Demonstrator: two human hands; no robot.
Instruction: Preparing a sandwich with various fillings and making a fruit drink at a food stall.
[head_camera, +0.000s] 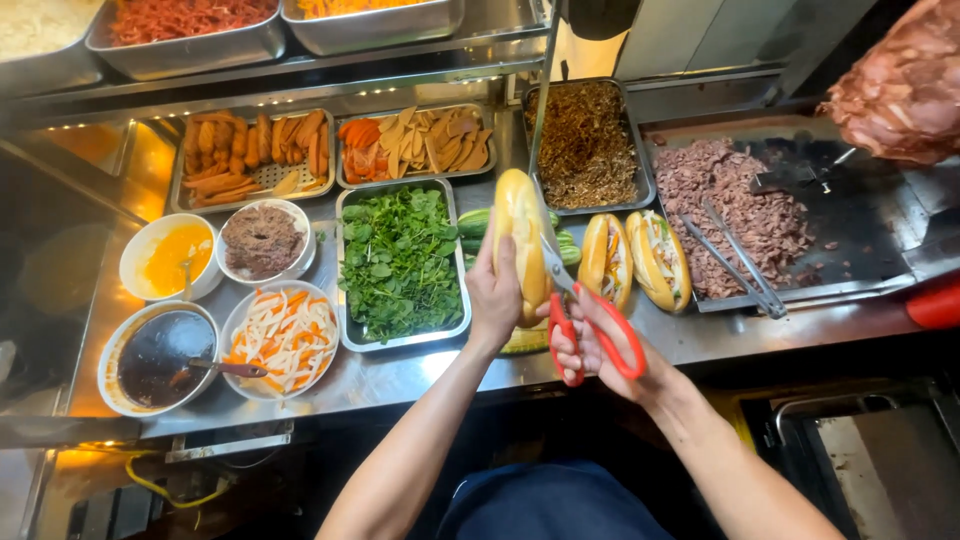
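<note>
Nearest to us, our right hand (590, 345) is closed through the red loops of a pair of scissors (580, 310), whose blades are open against the side of a bread roll (520, 240). Our left hand (493, 295) grips that roll from the left and holds it upright, just above the counter's front edge (420, 375). On the near left of the counter we list a bowl of dark sauce (155, 355) with a spoon in it, and beside it a bowl of pickled carrot and white radish strips (285, 338). Behind these stand a bowl of yellow sauce (170, 258) and a bowl of brown paste (262, 240). A tray of green herbs (398, 262) sits just left of the held roll. To the right, two filled rolls (632, 260) lie side by side, with cucumbers (475, 225) partly hidden behind the held roll. Further right, a griddle (860, 230) carries chopped meat (730, 205) and a pair of tongs (740, 260). Further back we note a tray of sausages (250, 155), a tray of sliced meats (418, 142) and a tray of brown shreds (585, 145). At the far right corner hangs a large stack of meat (900, 85).
</note>
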